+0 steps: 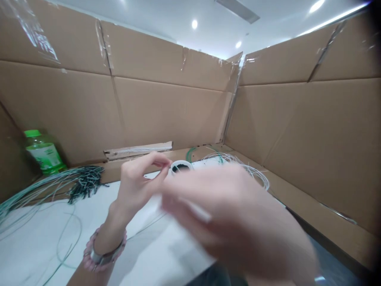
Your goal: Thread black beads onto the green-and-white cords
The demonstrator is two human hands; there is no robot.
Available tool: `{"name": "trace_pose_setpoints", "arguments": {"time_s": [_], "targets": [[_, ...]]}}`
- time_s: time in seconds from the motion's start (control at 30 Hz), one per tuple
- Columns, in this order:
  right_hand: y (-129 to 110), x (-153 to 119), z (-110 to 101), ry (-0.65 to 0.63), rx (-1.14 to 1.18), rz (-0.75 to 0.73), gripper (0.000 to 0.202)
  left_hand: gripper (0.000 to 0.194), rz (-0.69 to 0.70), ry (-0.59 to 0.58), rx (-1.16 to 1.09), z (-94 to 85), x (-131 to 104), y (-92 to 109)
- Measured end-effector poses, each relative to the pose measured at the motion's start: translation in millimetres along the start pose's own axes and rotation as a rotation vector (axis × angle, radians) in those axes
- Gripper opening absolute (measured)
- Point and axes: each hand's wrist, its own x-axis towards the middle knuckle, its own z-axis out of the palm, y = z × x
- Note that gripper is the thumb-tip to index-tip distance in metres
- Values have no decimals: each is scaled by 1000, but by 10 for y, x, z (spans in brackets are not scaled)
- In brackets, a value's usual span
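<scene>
The left hand has its grip narrowed, thumb and forefinger tips meeting or nearly so; whether anything is pinched there cannot be told. The right hand is blurred in the foreground, fingers toward the left hand, its grip and any hold unclear. A round white container with a dark inside stands just beyond the left fingertips on the white tabletop. A thin strand lies below the hands; dark-ended green strands lie at left, coiled white strands at right.

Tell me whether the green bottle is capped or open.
Capped. The green cap sits on top of the bottle; how tightly, I cannot tell.
</scene>
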Motion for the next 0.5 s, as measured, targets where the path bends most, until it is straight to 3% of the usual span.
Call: {"name": "trace_pose_setpoints", "arguments": {"time_s": [0.07, 0.1, 0.17, 0.23, 0.33, 0.5], "targets": [[180, 397, -18, -116, -26, -19, 17, 8, -30, 69, -29, 25, -15, 0], [281, 538, 8, -102, -45, 26, 19, 9, -48, 90, -41, 45, -23, -2], [471, 691, 116, -215, 46, 52, 19, 9, -76, 107, -44, 94, -38, -17], [616, 714, 251, -280, 195, 31, 22, 8, -85, 106, -35, 150, -52, -52], [747, 671, 400, -236, 366, 53, 22, 6, -130, 109, -54, 230, -64, -135], [894, 690, 435, -251, 418, 119, 16, 9, -288, 116, -117, 335, -59, -287]]}}
